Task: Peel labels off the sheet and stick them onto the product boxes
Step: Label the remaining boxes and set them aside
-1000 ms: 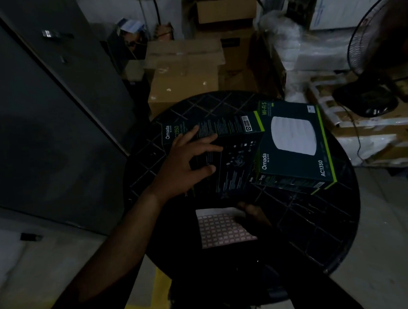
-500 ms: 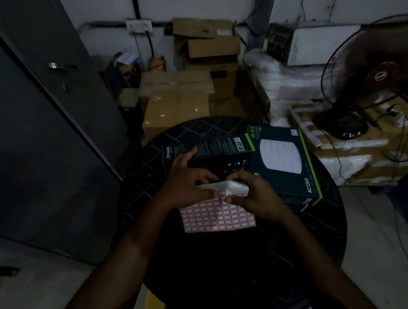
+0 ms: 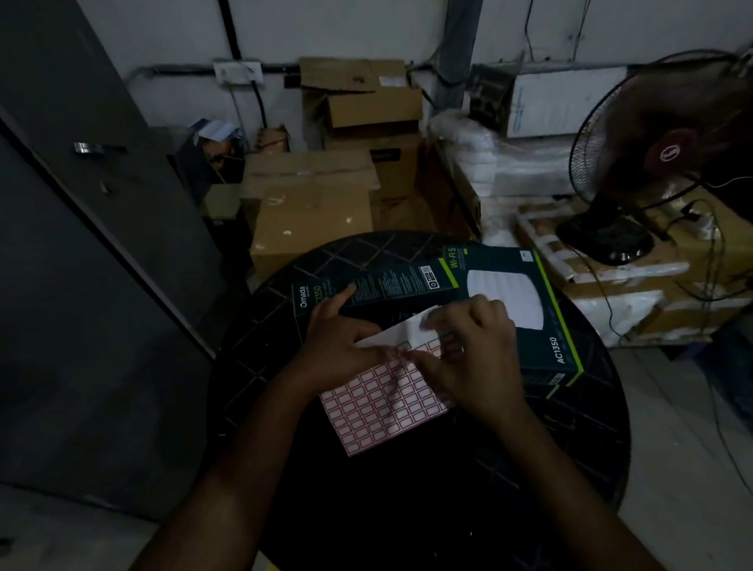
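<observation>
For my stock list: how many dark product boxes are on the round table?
2: one box at the left, behind the hands; another at the right, overlapping it. Others may be hidden.

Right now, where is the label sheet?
In the head view, the label sheet lies at centre on the round black table, under both hands, just in front of the dark product boxes.

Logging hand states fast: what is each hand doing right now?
Left hand: pinches the label sheet at its top edge.
Right hand: fingers curled on the sheet's folded-back white top.
</observation>
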Motion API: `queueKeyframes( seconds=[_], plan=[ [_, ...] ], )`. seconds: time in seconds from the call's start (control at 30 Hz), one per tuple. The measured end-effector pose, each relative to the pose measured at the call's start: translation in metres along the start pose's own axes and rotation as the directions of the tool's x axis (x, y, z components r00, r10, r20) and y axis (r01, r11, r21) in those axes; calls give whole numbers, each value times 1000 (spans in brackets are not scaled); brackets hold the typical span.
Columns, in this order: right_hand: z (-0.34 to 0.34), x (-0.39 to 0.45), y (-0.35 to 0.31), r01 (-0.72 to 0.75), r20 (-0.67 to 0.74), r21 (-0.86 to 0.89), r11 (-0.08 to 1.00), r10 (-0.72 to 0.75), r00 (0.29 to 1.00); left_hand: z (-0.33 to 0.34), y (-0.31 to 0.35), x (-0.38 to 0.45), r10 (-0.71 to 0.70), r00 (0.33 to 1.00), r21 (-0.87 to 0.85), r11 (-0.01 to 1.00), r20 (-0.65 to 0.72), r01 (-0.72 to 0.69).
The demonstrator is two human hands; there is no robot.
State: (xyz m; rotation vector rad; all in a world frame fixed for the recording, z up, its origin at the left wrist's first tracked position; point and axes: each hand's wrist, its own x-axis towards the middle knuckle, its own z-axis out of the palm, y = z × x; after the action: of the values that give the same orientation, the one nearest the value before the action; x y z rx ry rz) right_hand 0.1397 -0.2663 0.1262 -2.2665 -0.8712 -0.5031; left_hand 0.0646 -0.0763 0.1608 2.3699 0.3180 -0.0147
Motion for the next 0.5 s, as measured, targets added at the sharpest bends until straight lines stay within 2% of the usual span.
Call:
queueKeyframes(
  seconds=[0.07,0.23,0.37,0.5],
  plan=[
    [4,-2,-3,53,44,-48,997,-51,998,2,-1,2,8,1000,7,1000,-21,-8],
    [14,-7,-4,-58,92,33,998,55,994,-1,-1,6,10,1000,-25,1000,5,-9],
    [13,-2,-10,-109,116,132,985,94,989,-2,-1,5,41,999,-46,998,-18,-42],
    [13,0,-13,-144,139,160,977,122,983,0,-3,6,74,997,-60,995,-25,-76]
  ],
)
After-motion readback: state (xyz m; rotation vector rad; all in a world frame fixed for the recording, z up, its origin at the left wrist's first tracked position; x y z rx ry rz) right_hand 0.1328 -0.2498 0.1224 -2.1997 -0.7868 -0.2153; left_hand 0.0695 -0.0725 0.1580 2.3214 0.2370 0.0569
